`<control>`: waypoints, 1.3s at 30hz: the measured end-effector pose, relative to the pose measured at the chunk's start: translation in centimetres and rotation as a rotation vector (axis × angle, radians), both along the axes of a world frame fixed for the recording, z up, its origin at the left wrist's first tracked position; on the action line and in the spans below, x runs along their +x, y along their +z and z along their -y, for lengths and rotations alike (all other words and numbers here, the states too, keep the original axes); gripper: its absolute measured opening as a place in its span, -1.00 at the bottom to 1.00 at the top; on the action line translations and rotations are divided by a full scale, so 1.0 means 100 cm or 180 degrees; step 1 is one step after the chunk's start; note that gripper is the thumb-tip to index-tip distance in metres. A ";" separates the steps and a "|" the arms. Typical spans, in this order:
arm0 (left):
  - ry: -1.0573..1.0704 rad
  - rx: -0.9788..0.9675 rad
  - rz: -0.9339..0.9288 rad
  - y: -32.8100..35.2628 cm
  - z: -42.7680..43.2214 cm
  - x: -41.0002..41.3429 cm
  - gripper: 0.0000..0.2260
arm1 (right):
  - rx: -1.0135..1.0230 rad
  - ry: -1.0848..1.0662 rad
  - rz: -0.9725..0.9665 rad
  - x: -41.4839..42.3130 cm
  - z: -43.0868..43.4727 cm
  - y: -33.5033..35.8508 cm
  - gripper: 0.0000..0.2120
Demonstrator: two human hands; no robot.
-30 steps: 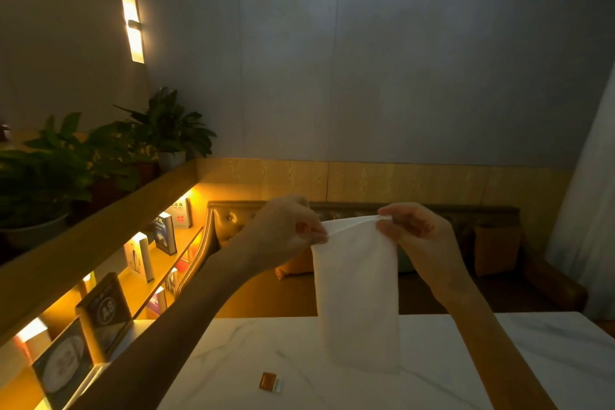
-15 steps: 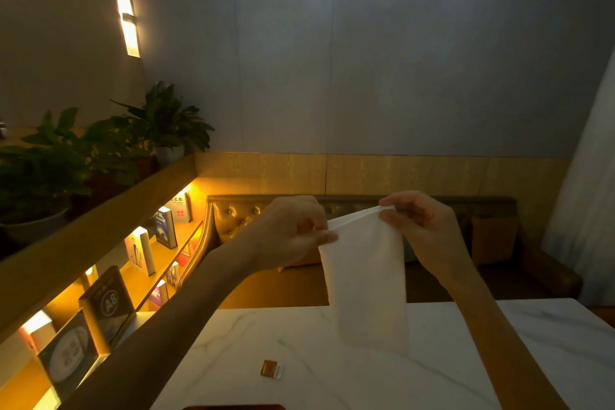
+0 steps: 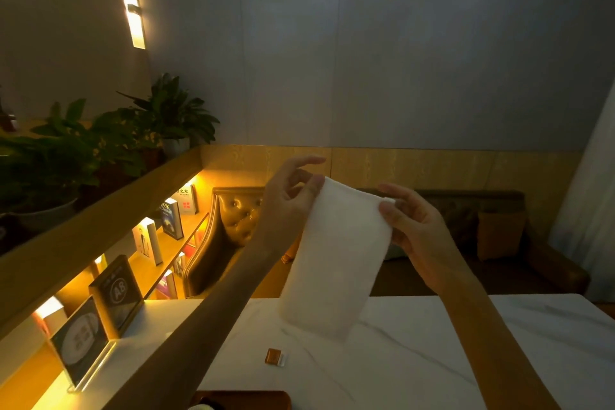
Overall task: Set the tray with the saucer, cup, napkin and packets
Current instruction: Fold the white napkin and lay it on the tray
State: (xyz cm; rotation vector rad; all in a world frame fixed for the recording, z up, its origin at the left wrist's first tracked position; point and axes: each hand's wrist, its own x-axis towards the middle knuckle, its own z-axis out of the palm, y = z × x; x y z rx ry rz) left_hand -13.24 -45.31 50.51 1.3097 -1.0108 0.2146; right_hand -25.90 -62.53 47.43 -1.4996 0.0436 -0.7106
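Two hands hold a white napkin (image 3: 336, 256) in the air over the marble table (image 3: 416, 359): left hand (image 3: 288, 201) pinches its upper left corner, right hand (image 3: 417, 230) pinches the upper right. Below the fingers, a small brown packet (image 3: 275, 357) lies on the table.

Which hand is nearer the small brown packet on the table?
Left, marginally. The left hand is up above the brown packet, pinching the napkin; the right hand holds the napkin's other corner, farther to the right.
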 end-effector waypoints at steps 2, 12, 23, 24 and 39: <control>0.0065 0.0039 -0.0006 0.001 0.003 -0.005 -0.78 | 0.0475 0.0329 -0.0102 0.007 0.000 -0.015 -0.65; -0.1088 0.0832 -0.3475 -0.114 -0.029 0.003 -0.40 | 0.1039 0.0674 -0.0782 0.011 -0.036 -0.103 -0.65; -0.1184 0.1312 -0.2625 -0.138 -0.044 0.006 -0.69 | 0.0561 0.0799 -0.1345 -0.009 -0.016 -0.101 -0.64; -0.1258 0.1304 -0.2547 -0.133 -0.043 0.006 -0.68 | 0.0470 0.0784 -0.1267 -0.009 -0.016 -0.097 -0.65; -0.1561 0.0387 -0.0558 -0.063 -0.035 0.011 -0.59 | -0.0253 -0.0118 0.0091 -0.006 -0.021 -0.040 -0.76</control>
